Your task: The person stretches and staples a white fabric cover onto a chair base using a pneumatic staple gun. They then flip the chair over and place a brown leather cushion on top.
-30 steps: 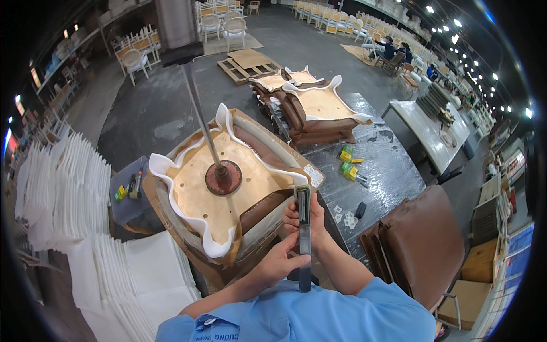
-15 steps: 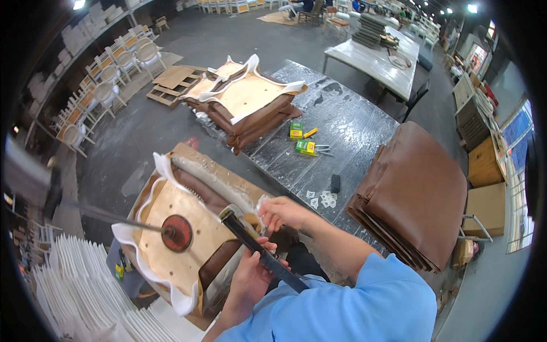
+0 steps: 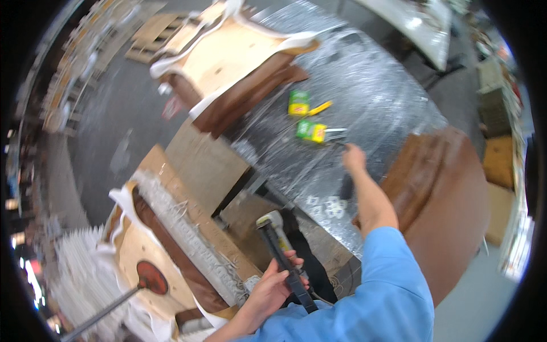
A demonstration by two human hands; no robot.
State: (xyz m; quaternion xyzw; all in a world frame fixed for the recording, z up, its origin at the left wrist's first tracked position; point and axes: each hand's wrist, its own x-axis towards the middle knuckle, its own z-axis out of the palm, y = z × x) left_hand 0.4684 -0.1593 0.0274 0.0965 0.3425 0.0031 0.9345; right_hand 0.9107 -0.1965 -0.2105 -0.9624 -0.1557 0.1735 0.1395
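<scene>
My left hand (image 3: 272, 288) grips the black handle of a pneumatic stapler (image 3: 279, 245), whose pale head points up beside the upturned chair seat (image 3: 171, 228). That seat shows a wooden underside, white foam and brown leather, with a row of staples along its edge. My right hand (image 3: 353, 157) is stretched out over the silvery table cover (image 3: 370, 85), just right of a green box (image 3: 310, 131). Blur hides whether its fingers hold anything.
A second green box (image 3: 298, 102) and a yellow item (image 3: 320, 107) lie farther back on the table. More upturned seats (image 3: 228, 57) sit at its far end. Brown leather pieces (image 3: 444, 188) are stacked at the right. White foam sheets (image 3: 74, 268) stand at the lower left.
My right hand has left the stapler and reached forward across the table toward the green boxes. The left hand still holds the stapler. The view has swung right and down.
</scene>
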